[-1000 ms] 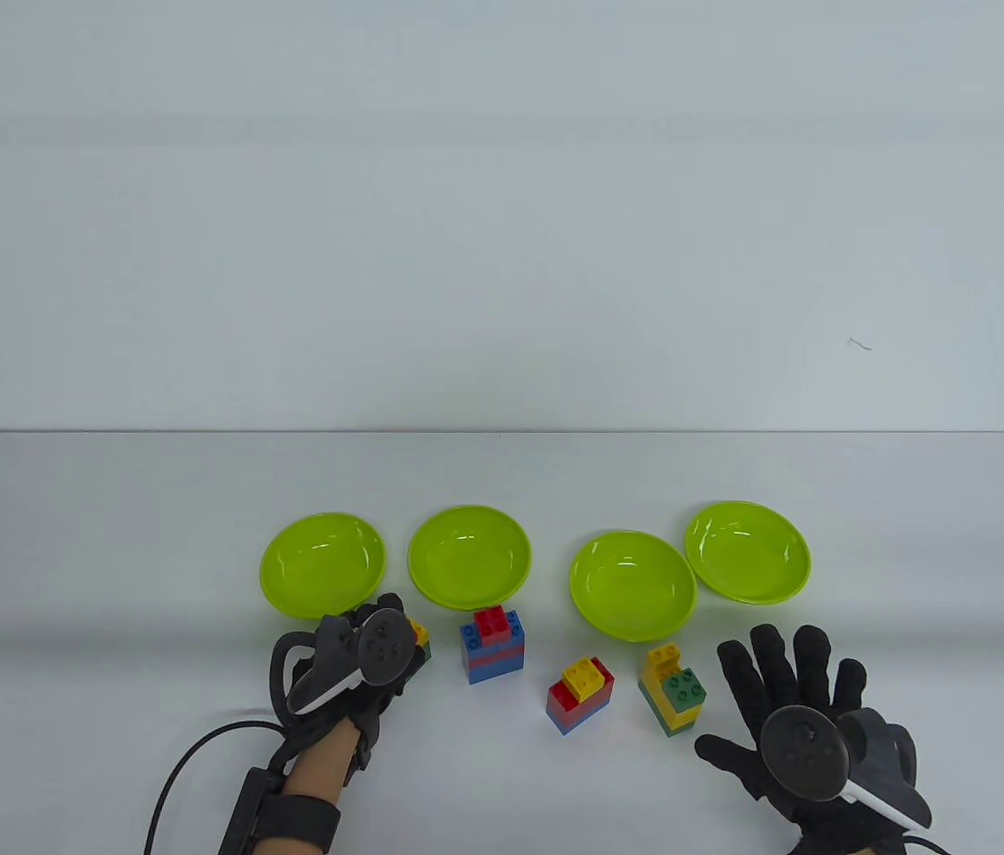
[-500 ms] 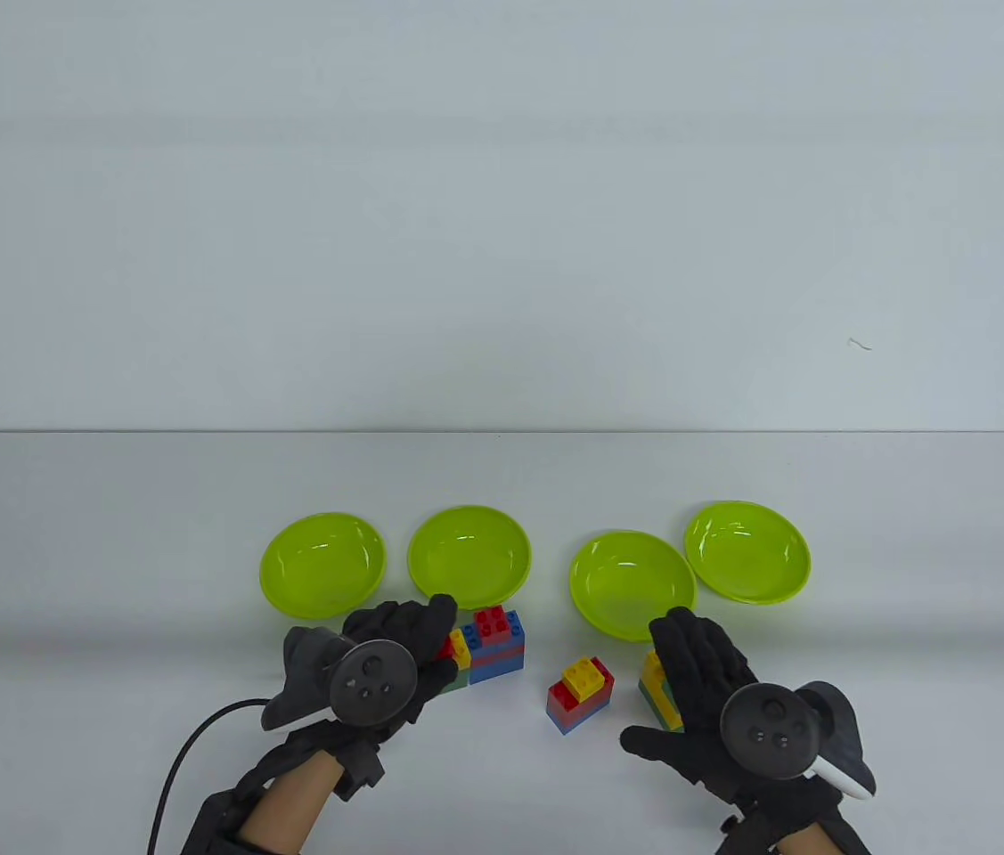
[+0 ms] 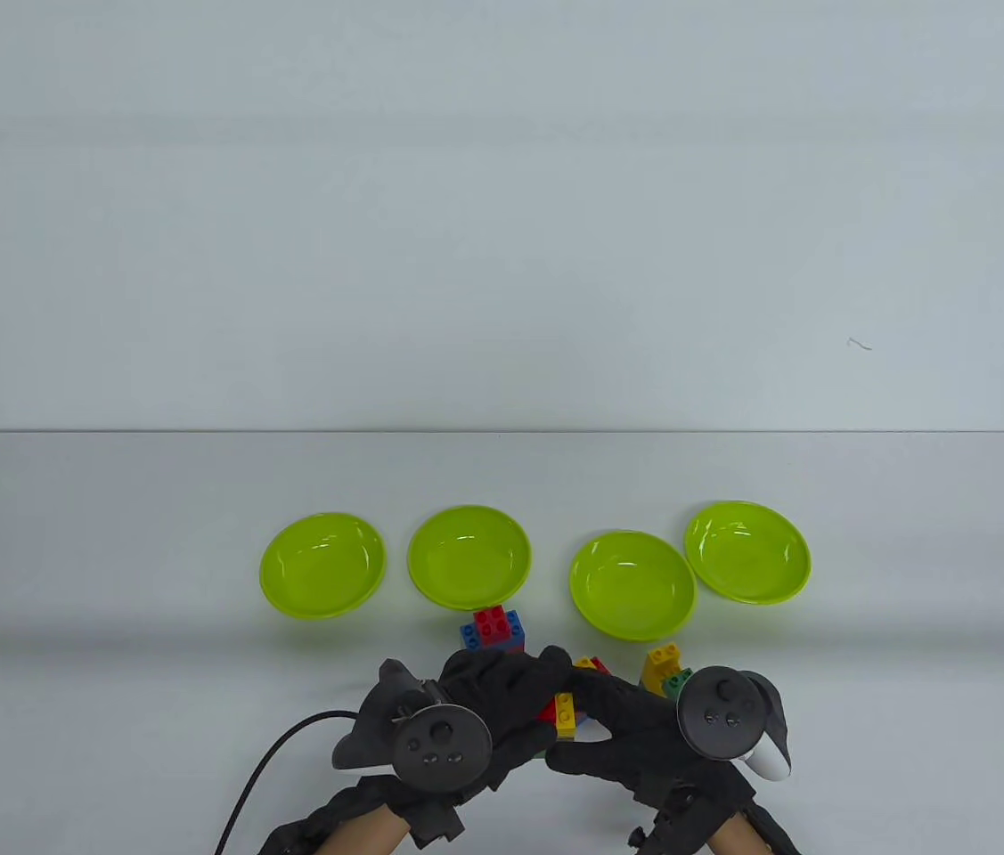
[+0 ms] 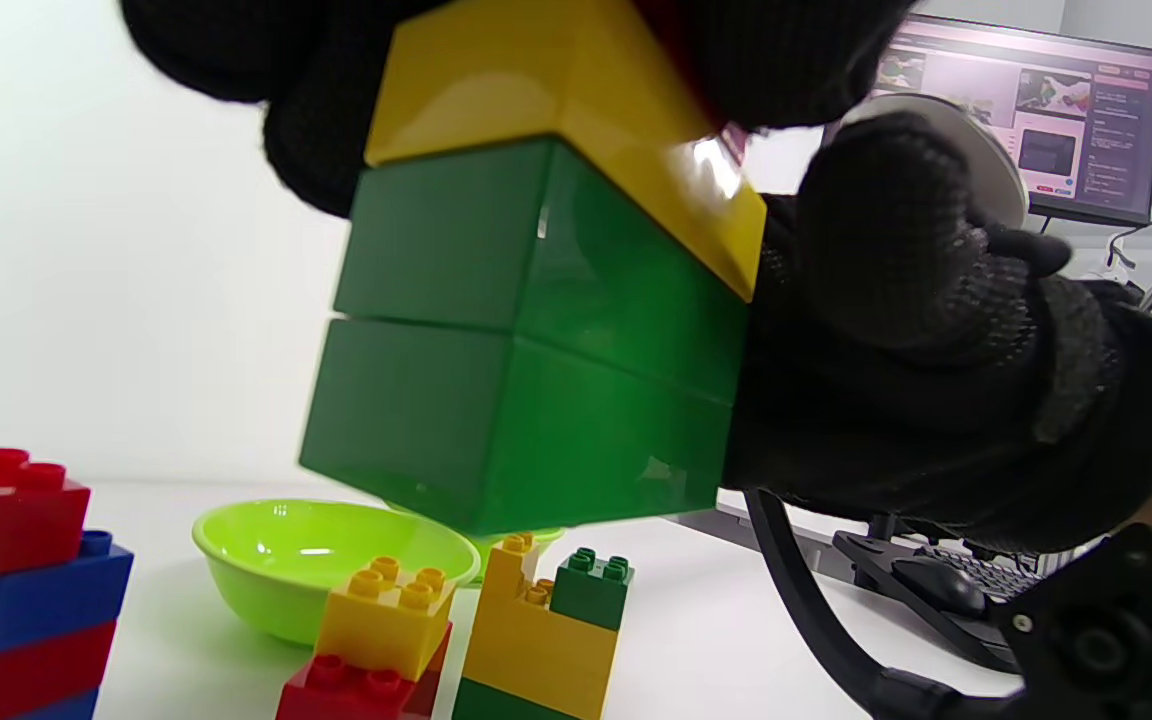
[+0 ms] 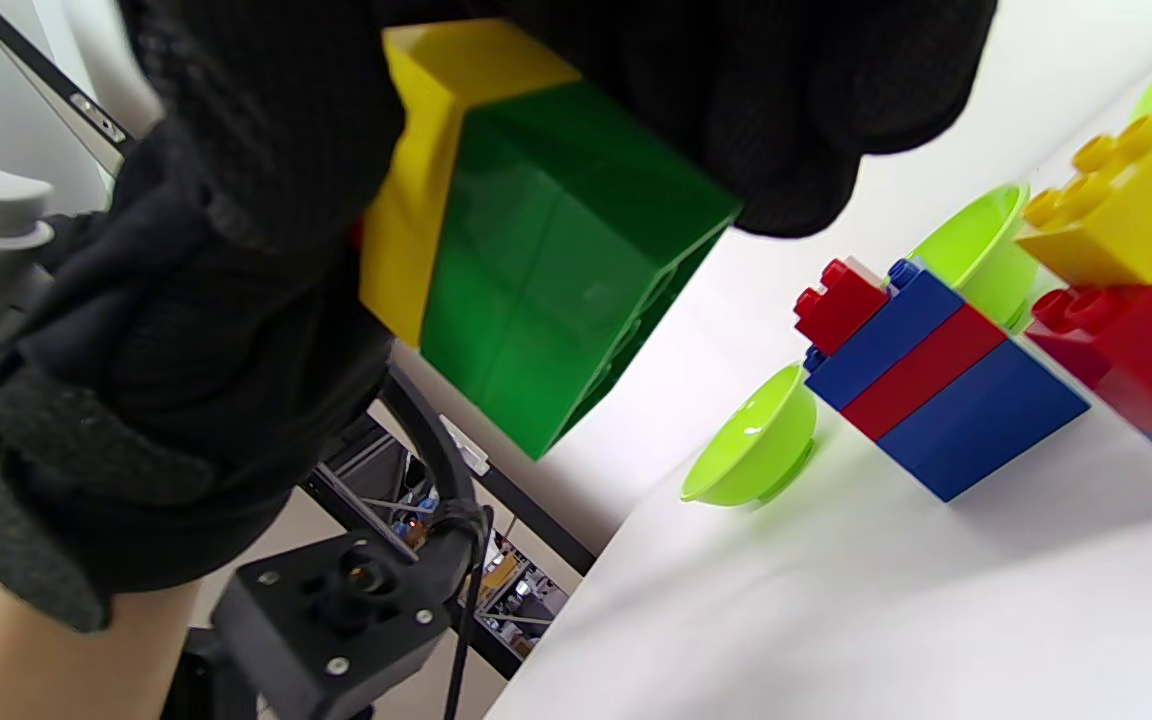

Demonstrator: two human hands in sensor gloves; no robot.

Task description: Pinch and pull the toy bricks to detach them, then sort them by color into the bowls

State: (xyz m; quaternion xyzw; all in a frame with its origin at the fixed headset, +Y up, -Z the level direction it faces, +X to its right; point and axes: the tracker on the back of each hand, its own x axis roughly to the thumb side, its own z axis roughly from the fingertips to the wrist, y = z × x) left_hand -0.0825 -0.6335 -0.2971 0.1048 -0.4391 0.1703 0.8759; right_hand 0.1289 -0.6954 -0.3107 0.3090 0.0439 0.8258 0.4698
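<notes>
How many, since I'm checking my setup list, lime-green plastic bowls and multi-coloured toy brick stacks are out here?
Lime-green plastic bowls: 4
Toy brick stacks standing on the white table: 3
Yellow, green and red brick stack held by left hand and right hand: 1
Total: 8

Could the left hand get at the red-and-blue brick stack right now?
Probably not yet: the left hand and right hand both grip the yellow-and-green stack. The red-and-blue stack stands uncovered just beyond the hands.
</notes>
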